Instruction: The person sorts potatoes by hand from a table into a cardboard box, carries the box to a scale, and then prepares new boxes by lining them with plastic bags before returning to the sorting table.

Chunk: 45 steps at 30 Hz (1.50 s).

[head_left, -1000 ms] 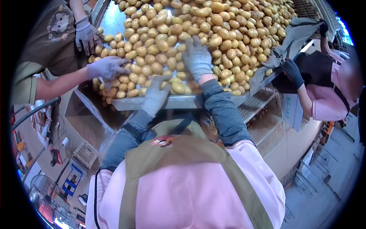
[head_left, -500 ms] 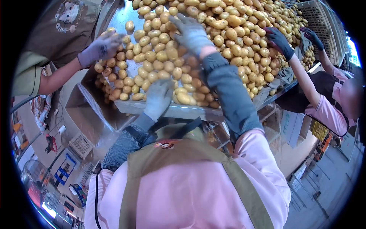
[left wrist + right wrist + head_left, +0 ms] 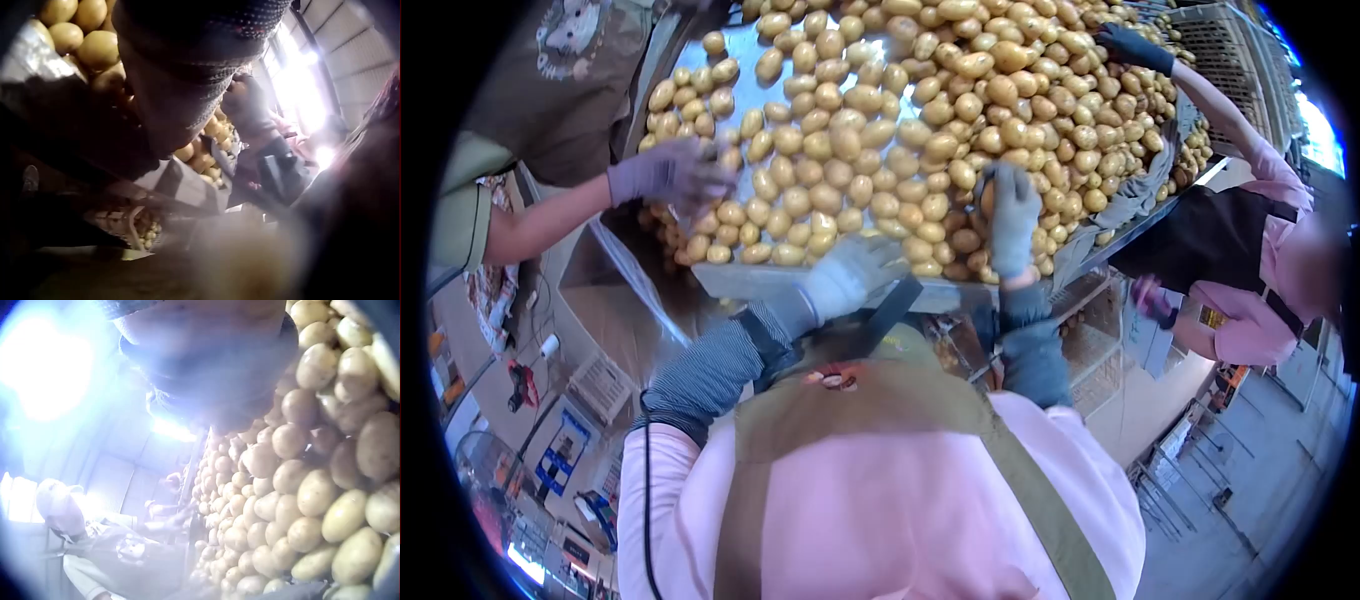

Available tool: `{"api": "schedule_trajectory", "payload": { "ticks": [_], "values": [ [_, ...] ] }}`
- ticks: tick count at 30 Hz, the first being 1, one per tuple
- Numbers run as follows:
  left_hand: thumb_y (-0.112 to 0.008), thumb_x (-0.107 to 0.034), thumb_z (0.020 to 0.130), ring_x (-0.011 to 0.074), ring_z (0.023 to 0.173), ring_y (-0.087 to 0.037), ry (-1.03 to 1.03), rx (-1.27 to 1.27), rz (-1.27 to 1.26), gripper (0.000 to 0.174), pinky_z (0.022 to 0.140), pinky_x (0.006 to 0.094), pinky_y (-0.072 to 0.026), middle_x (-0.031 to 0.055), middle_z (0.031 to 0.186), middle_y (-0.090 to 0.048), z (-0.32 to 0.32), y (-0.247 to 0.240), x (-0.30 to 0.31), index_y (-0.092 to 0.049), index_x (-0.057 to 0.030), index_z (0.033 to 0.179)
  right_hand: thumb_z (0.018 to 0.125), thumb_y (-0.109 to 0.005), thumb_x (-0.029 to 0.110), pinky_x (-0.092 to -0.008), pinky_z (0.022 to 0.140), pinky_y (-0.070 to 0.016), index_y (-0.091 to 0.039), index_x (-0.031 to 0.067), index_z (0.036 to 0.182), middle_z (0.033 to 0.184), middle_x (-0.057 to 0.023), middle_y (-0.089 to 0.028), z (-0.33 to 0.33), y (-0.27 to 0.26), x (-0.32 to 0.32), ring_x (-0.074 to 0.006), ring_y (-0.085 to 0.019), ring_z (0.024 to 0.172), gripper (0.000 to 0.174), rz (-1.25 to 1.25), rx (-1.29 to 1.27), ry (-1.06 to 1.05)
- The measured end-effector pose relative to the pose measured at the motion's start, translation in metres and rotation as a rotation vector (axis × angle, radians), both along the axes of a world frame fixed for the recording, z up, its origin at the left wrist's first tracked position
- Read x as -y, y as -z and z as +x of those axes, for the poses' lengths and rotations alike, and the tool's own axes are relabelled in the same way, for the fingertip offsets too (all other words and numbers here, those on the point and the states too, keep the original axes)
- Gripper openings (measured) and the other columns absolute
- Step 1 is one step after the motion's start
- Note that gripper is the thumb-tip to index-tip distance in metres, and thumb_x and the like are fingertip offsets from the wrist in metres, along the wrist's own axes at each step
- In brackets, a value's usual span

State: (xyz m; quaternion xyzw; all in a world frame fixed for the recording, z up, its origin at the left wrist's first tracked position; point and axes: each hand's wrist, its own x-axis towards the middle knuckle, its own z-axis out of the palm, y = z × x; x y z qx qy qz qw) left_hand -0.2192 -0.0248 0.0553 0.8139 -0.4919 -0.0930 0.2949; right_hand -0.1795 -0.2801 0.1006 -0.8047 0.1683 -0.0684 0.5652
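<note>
Two hands in grey fabric gloves are working at the near side of the pile: the left hand (image 3: 855, 272) is lying with loosely extended fingers over potatoes by the metal edge, gripping nothing, while the right hand (image 3: 1012, 222) is curling its fingers round one brownish oval potato (image 3: 987, 202). Around them, yellow-brown, smooth, rounded potatoes (image 3: 862, 188), too many to count, are covering one silvery metal worktop (image 3: 775, 283), spreading thinly on the left and heaping up on the right. One crumpled grey cloth (image 3: 1135, 205) is lying along the right edge. On the left, one worker in a brown apron (image 3: 550, 130) is reaching one purplish-gloved hand (image 3: 672, 180) over the potatoes, blurred, so its grip cannot be told. On the right, one worker in pink sleeves and a dark apron (image 3: 1200, 240) is stretching one dark-gloved hand (image 3: 1137, 48) onto the heap and keeping one purple-and-dark-gloved hand (image 3: 1154, 302) below the edge. Beyond, one beige slatted plastic crate (image 3: 1218, 62) is standing beside the heap.
</note>
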Motion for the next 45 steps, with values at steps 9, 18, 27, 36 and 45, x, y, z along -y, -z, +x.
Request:
{"api": "schedule_trajectory", "payload": {
  "ticks": [9,18,27,36,45],
  "values": [
    [-0.069,-0.016,0.083,0.0327,0.081,-0.061,-0.402,-0.012,-0.108,0.01,0.073,0.0426,-0.0496,0.0125,0.087,-0.063,0.077,-0.02,-0.004,-0.065,-0.008,0.088,0.085,-0.06,0.016,-0.0488,0.082,-0.0527,-0.05,0.0149,0.14,0.128,-0.0222,-0.056,0.031,0.007,-0.054,-0.0402,-0.064,0.099,0.055,-0.722,-0.223,-0.315],
    [-0.058,-0.046,0.094,0.0328,0.141,-0.037,-0.439,0.175,0.201,0.057,0.115,0.0459,-0.0322,0.0126,0.153,-0.04,0.33,-0.039,0.129,-0.049,-0.0172,0.142,0.085,-0.064,0.019,-0.0447,0.081,-0.0548,-0.065,0.0195,0.118,0.116,-0.0109,-0.062,0.013,0.024,-0.081,-0.0326,-0.065,0.099,0.033,-0.414,-0.014,-0.443],
    [-0.069,0.0,0.069,0.0334,0.11,-0.056,-0.402,0.255,-0.025,0.053,0.093,0.0413,-0.0482,0.0079,0.118,-0.059,0.237,0.029,0.088,-0.062,-0.0165,0.12,0.087,-0.06,0.011,-0.042,0.086,-0.0537,-0.063,0.0149,0.123,0.118,-0.0124,-0.063,0.158,-0.023,0.066,-0.0329,-0.066,0.097,0.036,-0.898,0.163,-0.23],
    [-0.068,-0.019,0.082,0.0318,0.117,-0.06,-0.529,-0.193,-0.022,0.059,0.094,0.0396,-0.0521,0.0111,0.138,-0.054,0.222,-0.036,0.098,-0.052,-0.0201,0.139,0.086,-0.065,0.016,-0.0452,0.081,-0.0563,-0.065,0.0158,0.115,0.116,-0.0187,-0.06,0.199,-0.004,0.056,-0.0357,-0.066,0.1,0.029,-1.06,-0.067,-0.366],
    [-0.071,-0.03,0.076,0.0347,0.124,-0.055,-0.288,-0.3,0.242,0.072,0.104,0.0411,-0.0459,0.0141,0.143,-0.047,0.247,-0.039,0.135,-0.046,-0.0217,0.143,0.087,-0.064,0.006,-0.0368,0.09,-0.0508,-0.064,0.0056,0.119,0.108,-0.0161,-0.064,0.043,0.02,0.02,-0.0303,-0.064,0.098,0.033,-0.175,0.167,0.108]
  ]
}}
